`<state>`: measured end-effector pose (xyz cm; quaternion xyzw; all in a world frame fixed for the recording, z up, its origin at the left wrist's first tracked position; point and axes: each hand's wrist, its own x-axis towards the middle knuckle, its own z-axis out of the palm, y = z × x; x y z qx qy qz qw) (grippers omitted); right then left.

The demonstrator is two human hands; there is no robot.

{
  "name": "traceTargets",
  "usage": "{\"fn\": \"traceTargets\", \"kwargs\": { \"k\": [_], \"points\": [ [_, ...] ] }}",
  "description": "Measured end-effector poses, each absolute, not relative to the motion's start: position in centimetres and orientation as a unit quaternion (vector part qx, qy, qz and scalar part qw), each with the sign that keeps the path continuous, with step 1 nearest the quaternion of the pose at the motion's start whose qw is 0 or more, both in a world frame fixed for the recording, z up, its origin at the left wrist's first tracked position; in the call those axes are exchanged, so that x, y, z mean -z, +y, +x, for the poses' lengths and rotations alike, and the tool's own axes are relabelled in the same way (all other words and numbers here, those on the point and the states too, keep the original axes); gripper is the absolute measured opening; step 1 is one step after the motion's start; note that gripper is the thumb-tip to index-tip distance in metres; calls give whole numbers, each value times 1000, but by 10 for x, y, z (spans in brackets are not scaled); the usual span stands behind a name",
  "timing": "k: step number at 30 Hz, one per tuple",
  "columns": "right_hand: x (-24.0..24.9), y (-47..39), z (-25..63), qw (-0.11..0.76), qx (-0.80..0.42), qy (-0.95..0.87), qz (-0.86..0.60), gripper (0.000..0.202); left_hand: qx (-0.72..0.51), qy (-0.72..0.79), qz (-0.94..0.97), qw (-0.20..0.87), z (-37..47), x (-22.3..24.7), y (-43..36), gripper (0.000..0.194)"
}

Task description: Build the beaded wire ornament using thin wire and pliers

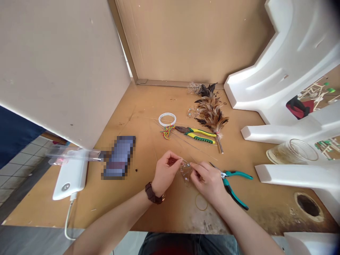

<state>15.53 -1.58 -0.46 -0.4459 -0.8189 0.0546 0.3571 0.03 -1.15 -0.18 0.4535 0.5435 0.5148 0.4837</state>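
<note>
Between my hands hangs a small piece of thin wire with clear and bluish beads (186,176), held just above the table. Thumb and index finger of my left hand (164,172) pinch its upper left side; a dark watch (153,194) is on that wrist. My right hand (208,181) has its fingers closed at the right side of the piece, beside a bluish bead. Partly under the right hand lie teal-handled cutting pliers (235,174). A thin yellowish rubber band (196,203) rests below the hands.
Beyond the hands lie yellow-green pliers (200,136), a white ring (160,121), coloured cords (167,132), loose wires and a brown feather bundle (212,109). A blurred phone (119,156) and white power bank (71,177) are left. White moulded pieces (276,174) and a glass (278,154) stand right.
</note>
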Motion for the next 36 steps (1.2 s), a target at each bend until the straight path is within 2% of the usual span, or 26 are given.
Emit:
{"fn": "traceTargets", "kwargs": {
  "k": [6, 15, 20, 29, 32, 36],
  "points": [
    [5, -14, 157, 355, -64, -810, -462, 21, -487, 545, 500, 465, -3, 3, -11, 8],
    [1, -16, 159, 341, 14, -835, -431, 22, -497, 538, 463, 500, -3, -5, -10, 12],
    [1, -16, 161, 362, 42, -834, -415, 24, -501, 511, 438, 544, -3, -8, -6, 14],
    [10, -9, 163, 373, 2, -811, -452, 22, -432, 494, 541, 526, -15, -16, -13, 3],
    [8, -8, 163, 375, -15, -805, -459, 21, -390, 497, 606, 483, -19, -18, -13, 5],
    [5, -7, 165, 370, -31, -807, -460, 24, -317, 478, 741, 350, -22, -23, -14, 12]
  ]
}}
